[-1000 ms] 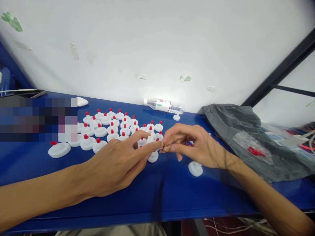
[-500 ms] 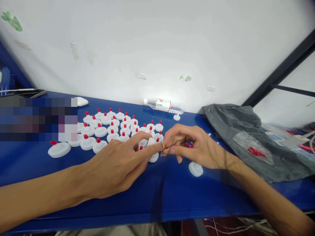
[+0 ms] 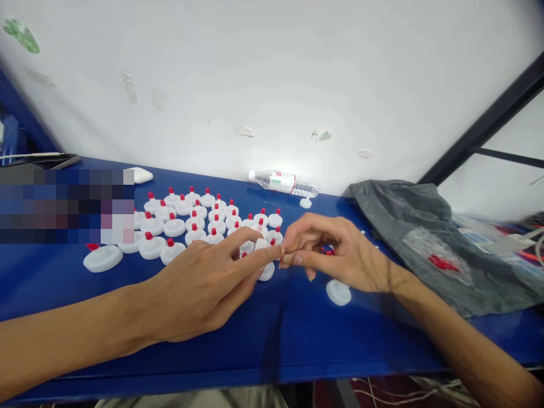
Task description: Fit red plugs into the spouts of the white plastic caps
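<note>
Low over the blue table, my left hand (image 3: 208, 280) is closed round a white plastic piece (image 3: 261, 243), mostly hidden by the fingers. My right hand (image 3: 331, 249) meets its fingertips, thumb and forefinger pinching a tiny red cap, of which only a sliver shows. More small red pieces (image 3: 328, 250) show behind the right thumb; whether they lie in the palm or on the table I cannot tell. Left of and behind my hands stand several white round lids with red-capped spouts (image 3: 174, 226). A white lid (image 3: 339, 292) lies just below my right hand.
A clear labelled water bottle (image 3: 284, 182) lies by the wall, with a white lid (image 3: 305, 202) in front. On the right, a dark grey plastic bag (image 3: 393, 209) carries a clear bag of red caps (image 3: 442, 262). A white object (image 3: 140, 175) lies at back left, beside a pixelated patch.
Both hands keep the same pose and grip. The view shifts very slightly; nothing else visibly moves.
</note>
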